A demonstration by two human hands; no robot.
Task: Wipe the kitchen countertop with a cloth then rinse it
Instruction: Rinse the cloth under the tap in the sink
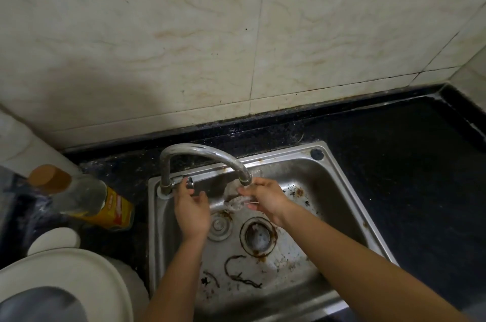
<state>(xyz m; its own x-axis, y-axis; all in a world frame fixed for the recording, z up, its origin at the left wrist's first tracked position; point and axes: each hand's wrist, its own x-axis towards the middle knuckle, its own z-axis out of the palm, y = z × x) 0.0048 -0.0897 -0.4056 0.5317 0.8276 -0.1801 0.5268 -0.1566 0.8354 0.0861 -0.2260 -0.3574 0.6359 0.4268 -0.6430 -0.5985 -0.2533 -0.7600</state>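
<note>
Cloth (pixel 234 202) held under one tap (pixel 200 149)
It is pinched by the right hand (pixel 267 199); the left hand's (pixel 190 212) grip is spread wide.

Bare forearms (pixel 355 256); bare L grip (pixel 190 212), R grip (pixel 268 199).

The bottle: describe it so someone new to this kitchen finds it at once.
Start at the steel sink in the black countertop. Just left of its tap is the clear bottle. Only it has a tan cap and yellow label.

The sink (pixel 342 190) and tap (pixel 200 153) are dull, stained metal. The table (pixel 410 164) is black speckled stone, slightly glossy. The cloth (pixel 234 200) looks rough.
</note>
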